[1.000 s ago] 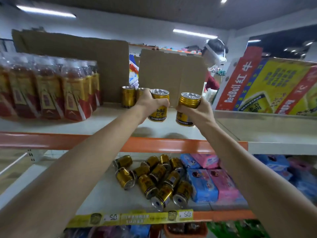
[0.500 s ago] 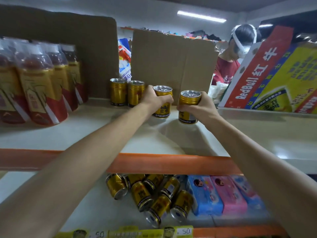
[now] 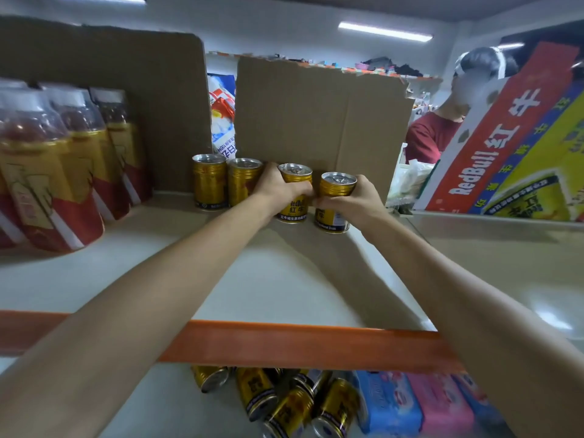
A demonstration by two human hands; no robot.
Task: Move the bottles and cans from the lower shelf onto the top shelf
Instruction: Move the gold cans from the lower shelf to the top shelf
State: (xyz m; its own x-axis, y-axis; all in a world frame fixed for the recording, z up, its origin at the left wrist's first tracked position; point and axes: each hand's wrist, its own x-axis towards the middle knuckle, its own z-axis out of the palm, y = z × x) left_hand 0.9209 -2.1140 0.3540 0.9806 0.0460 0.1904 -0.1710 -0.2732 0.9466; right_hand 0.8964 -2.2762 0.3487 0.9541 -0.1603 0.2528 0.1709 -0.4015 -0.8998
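Two gold cans were at the rear edge of the top shelf [image 3: 268, 279]. Our L hand [image 3: 275, 188] gripped the left can [image 3: 297, 210] and our R hand [image 3: 354, 200] gripped the right can [image 3: 331, 216]. Both cans were upright; base contact w/ the shelf couldn't be confirmed.

Procedure, as we judged it: seat bases flat, align w/ the 2 standing cans [image 3: 209, 181], release w/o nudging the row.

A cardboard sheet [image 3: 316, 121] stood close behind, limiting depth. Bottles [image 3: 63, 172] occupied the left end and a RedBull carton [image 3: 505, 147] the right. Several tipped cans [image 3: 284, 403] remained on the lower shelf [image 3: 158, 406].
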